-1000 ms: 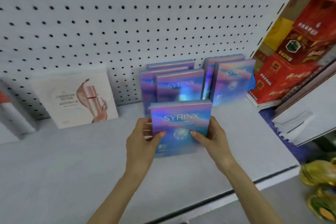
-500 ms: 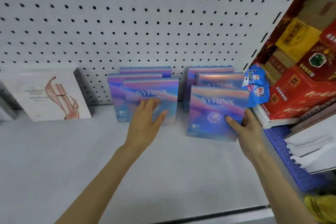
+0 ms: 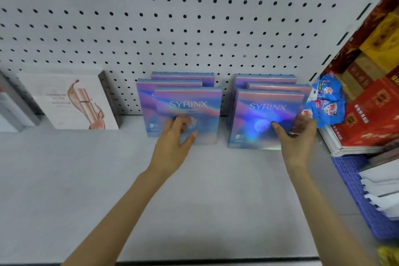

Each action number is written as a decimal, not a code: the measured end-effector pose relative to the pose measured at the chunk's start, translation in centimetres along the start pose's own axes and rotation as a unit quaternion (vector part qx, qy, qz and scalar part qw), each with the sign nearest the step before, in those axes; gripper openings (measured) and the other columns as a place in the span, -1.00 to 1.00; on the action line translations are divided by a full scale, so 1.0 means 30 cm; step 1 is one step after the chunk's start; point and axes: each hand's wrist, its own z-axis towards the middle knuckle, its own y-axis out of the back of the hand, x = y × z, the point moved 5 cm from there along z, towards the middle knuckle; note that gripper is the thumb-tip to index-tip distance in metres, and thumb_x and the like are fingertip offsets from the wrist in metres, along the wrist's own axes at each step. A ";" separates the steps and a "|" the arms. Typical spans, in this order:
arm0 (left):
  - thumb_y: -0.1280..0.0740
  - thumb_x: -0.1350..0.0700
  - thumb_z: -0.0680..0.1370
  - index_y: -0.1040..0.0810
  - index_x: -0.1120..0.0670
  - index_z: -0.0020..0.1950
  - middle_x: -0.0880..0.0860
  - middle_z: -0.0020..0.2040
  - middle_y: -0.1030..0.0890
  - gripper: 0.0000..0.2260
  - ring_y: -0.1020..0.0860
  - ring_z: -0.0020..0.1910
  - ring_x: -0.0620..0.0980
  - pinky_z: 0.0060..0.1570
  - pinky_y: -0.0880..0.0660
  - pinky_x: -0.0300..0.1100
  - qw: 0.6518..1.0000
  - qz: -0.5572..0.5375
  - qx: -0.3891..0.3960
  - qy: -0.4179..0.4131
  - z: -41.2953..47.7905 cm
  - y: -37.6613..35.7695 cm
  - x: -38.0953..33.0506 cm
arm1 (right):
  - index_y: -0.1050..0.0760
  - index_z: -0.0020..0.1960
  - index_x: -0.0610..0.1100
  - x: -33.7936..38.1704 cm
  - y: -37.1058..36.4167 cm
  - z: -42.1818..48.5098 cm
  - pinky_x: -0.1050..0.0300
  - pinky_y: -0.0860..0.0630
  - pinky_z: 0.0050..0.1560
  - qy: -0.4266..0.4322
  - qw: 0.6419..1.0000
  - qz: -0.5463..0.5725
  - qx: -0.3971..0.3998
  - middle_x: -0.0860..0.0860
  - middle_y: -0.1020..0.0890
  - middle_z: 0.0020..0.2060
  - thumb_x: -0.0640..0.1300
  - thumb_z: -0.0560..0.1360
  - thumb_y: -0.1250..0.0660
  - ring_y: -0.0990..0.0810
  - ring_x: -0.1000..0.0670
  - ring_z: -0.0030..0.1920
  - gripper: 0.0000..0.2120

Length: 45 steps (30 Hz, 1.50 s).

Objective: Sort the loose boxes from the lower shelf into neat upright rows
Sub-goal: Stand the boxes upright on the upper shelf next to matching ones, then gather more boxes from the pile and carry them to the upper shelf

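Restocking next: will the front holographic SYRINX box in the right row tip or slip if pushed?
Probably stiff: the front blue-purple holographic SYRINX box shows crisp edges under the right hand. Glossy sheen suggests slippery. Thin and upright, it may tip, though the boxes behind should brace it.

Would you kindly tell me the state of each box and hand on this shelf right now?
left row of boxes: three, upright, one behind another.
right row of boxes: three, upright, one behind another.
front right box: upright, held at its right edge.
left hand: fingers touching the left row's front face.
right hand: gripping the front right box.
white box: standing against the pegboard.
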 end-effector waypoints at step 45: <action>-0.39 -0.05 0.50 -0.47 -0.14 0.25 -0.20 0.16 -0.56 -0.68 -0.51 0.13 -0.27 0.09 -0.42 -0.44 0.894 -0.101 -0.294 0.324 -1.473 1.405 1.031 | -0.15 0.38 0.36 0.936 -1.080 -2.128 0.20 -0.29 0.42 0.114 0.761 0.012 0.639 0.42 -0.31 0.34 0.00 0.51 -0.37 -0.30 0.25 0.41 -0.42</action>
